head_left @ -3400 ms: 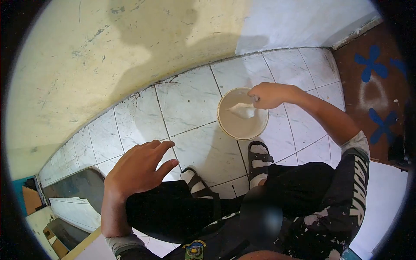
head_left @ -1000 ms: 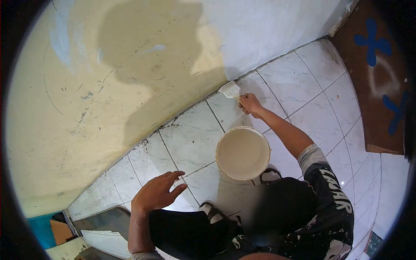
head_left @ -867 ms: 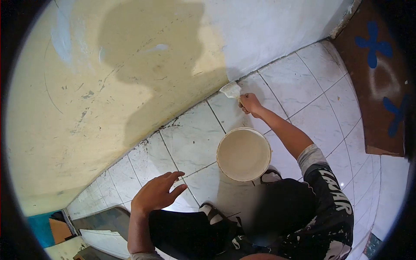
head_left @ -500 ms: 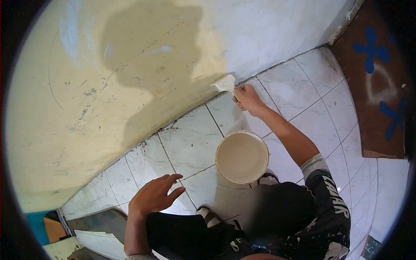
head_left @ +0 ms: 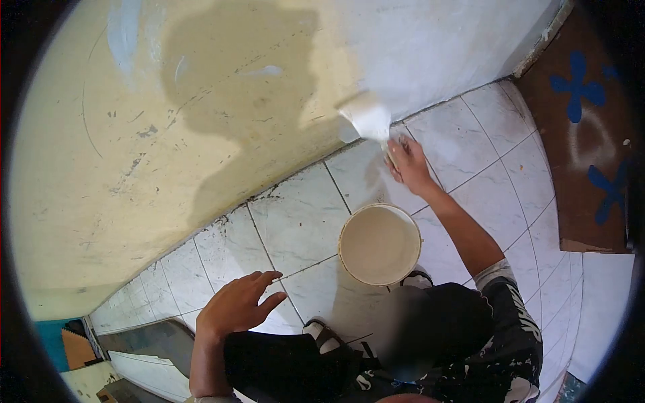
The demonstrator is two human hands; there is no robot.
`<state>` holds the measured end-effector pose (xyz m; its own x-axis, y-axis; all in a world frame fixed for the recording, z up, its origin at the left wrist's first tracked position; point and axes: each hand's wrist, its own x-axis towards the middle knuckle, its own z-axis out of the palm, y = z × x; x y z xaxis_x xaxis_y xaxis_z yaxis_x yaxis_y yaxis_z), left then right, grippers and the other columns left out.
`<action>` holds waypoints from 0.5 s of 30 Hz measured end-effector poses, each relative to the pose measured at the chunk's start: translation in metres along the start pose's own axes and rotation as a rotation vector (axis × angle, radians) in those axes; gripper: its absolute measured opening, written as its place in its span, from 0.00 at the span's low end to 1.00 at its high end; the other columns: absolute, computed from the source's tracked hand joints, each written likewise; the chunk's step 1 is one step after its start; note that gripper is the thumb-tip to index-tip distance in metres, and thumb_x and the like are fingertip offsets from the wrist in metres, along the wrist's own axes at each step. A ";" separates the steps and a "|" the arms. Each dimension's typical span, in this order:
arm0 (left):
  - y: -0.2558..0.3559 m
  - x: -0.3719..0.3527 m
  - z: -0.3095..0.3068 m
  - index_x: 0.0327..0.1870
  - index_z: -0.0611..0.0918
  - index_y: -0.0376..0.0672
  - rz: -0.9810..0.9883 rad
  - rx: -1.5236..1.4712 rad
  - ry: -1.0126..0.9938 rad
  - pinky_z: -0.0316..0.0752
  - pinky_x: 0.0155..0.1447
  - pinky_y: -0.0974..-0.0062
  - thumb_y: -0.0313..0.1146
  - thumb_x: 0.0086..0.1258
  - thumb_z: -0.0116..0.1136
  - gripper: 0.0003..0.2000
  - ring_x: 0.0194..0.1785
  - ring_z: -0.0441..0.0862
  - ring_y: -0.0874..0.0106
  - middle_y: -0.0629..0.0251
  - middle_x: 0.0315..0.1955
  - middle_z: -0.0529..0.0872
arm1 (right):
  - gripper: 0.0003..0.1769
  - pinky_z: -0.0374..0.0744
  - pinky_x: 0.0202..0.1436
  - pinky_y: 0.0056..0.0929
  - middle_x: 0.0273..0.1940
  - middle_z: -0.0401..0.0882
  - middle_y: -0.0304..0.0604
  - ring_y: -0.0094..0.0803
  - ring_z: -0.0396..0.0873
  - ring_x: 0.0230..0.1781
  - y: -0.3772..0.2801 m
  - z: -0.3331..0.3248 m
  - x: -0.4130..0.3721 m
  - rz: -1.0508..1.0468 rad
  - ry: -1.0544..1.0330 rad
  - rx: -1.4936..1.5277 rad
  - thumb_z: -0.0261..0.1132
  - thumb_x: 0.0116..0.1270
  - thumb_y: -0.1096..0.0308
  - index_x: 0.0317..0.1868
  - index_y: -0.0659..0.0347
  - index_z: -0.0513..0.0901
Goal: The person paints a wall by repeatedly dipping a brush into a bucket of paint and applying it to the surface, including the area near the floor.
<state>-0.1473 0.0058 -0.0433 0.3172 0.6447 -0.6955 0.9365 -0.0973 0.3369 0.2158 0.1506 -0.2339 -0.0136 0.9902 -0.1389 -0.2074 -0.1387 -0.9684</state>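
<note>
My right hand (head_left: 408, 166) is wrapped round the handle of a wide paint brush (head_left: 369, 119), whose white bristles lie at the lower part of the wall, just above the floor line. Around the brush the wall (head_left: 416, 54) is white to the right and yellow to the left. A round bucket (head_left: 379, 245) of pale paint stands on the tiles below my right hand. My left hand (head_left: 242, 302) is held over the floor at the lower left, fingers apart and holding nothing.
A brown panel (head_left: 598, 148) with blue flower shapes stands at the right. My sandalled feet are beside and below the bucket. At the lower left are a grey and white board (head_left: 151, 373) and a teal object (head_left: 52, 342). My head's shadow falls on the yellow wall.
My right hand and the brush have moved slightly right, and the brush head is now turned more broadly to view. My left hand has hardly moved.
</note>
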 end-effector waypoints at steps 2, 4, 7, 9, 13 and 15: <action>-0.006 -0.001 0.003 0.68 0.77 0.43 0.007 -0.016 0.008 0.79 0.62 0.58 0.51 0.81 0.55 0.25 0.58 0.85 0.52 0.49 0.57 0.86 | 0.13 0.59 0.12 0.24 0.24 0.74 0.39 0.20 0.63 0.12 0.046 -0.017 0.003 0.104 0.026 -0.008 0.59 0.80 0.60 0.40 0.60 0.73; -0.009 0.001 0.005 0.68 0.78 0.42 0.020 -0.029 0.014 0.78 0.62 0.57 0.51 0.81 0.53 0.25 0.56 0.85 0.50 0.48 0.56 0.86 | 0.13 0.59 0.13 0.25 0.24 0.75 0.40 0.20 0.64 0.12 0.075 -0.028 0.009 0.302 0.121 -0.140 0.59 0.79 0.60 0.40 0.61 0.73; -0.010 0.006 0.004 0.68 0.78 0.42 0.019 -0.018 0.008 0.78 0.61 0.57 0.51 0.81 0.53 0.25 0.56 0.85 0.50 0.48 0.55 0.86 | 0.14 0.58 0.13 0.26 0.25 0.75 0.41 0.21 0.64 0.13 0.097 -0.034 0.029 0.375 0.141 -0.174 0.58 0.79 0.60 0.40 0.62 0.73; -0.010 0.009 0.003 0.68 0.78 0.43 0.022 -0.016 0.008 0.78 0.61 0.58 0.51 0.81 0.53 0.25 0.56 0.85 0.50 0.48 0.56 0.86 | 0.14 0.58 0.13 0.27 0.25 0.74 0.41 0.21 0.64 0.13 0.101 -0.036 0.044 0.389 0.125 -0.166 0.58 0.79 0.60 0.39 0.63 0.73; -0.009 0.013 0.000 0.68 0.78 0.43 0.020 -0.046 -0.026 0.78 0.62 0.58 0.51 0.82 0.52 0.25 0.57 0.85 0.51 0.49 0.56 0.86 | 0.15 0.58 0.14 0.27 0.25 0.74 0.41 0.21 0.63 0.14 0.107 -0.030 0.059 0.395 0.106 -0.193 0.57 0.78 0.61 0.38 0.65 0.73; -0.010 0.015 0.001 0.69 0.78 0.43 0.005 -0.016 -0.024 0.78 0.62 0.58 0.51 0.82 0.52 0.25 0.57 0.85 0.51 0.49 0.57 0.86 | 0.15 0.59 0.15 0.28 0.25 0.74 0.41 0.22 0.63 0.14 0.108 -0.027 0.061 0.403 0.111 -0.181 0.58 0.78 0.61 0.38 0.65 0.73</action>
<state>-0.1515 0.0156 -0.0572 0.3254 0.6260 -0.7087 0.9325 -0.0885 0.3500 0.2192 0.1957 -0.3527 0.0485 0.8506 -0.5236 -0.0321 -0.5226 -0.8519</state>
